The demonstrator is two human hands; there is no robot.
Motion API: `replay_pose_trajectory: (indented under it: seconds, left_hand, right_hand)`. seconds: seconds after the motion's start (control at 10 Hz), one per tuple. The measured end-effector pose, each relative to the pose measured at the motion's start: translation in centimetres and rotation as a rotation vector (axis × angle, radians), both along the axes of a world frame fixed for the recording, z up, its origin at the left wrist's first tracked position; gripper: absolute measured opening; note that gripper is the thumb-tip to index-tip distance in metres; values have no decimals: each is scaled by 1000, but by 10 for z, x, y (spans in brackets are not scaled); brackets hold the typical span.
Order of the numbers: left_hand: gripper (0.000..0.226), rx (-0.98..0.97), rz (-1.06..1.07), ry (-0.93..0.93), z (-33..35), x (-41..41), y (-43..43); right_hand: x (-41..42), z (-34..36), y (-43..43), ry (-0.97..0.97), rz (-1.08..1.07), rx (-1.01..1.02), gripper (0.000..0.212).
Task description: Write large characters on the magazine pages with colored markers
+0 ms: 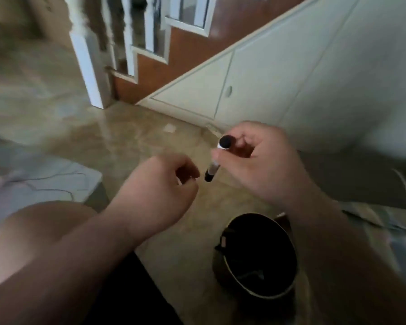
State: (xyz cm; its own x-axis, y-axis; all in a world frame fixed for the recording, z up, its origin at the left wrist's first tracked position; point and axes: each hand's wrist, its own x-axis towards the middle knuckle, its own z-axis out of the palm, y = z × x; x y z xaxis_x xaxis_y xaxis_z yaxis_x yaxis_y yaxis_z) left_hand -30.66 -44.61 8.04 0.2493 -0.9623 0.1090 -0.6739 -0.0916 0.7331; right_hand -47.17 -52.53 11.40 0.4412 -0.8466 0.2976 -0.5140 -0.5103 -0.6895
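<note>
Above a round black plastic bucket (256,231) | right hand (263,165) is pinching a slim white black-capped marker (215,164) in mid-air | left hand (159,184) is curling just beside its lower end, possibly empty, too blurred to tell | likely light, stiff, slick: mid-barrel is looking the safest hold

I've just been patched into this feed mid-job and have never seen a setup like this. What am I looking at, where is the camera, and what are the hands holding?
There is no machine here. A person works with bare hands, and the single picture comes from a wide-angle camera worn on their head, looking forward and down. The right hand grips a marker, white-bodied with black ends, pointing downward. The left hand is beside the marker's lower end with its fingers curled; whether it holds anything is unclear. Below the hands, a dark bucket stands on the glossy floor. Behind are a staircase and white cupboard doors. No magazine is clearly visible.
</note>
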Motion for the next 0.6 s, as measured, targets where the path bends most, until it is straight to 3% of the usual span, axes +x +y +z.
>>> replay_pose_trajectory:
  seconds: [0.3,0.6]
  left_hand:
    - [13,24,-258,-48,-25,-90,-47]
    - [17,97,-245,-51,-34,-92,-44]
  right_hand:
    - [-135,-48,-4,71,-355,116,16]
    - [-130,-56,-4,99,-369,123,24]
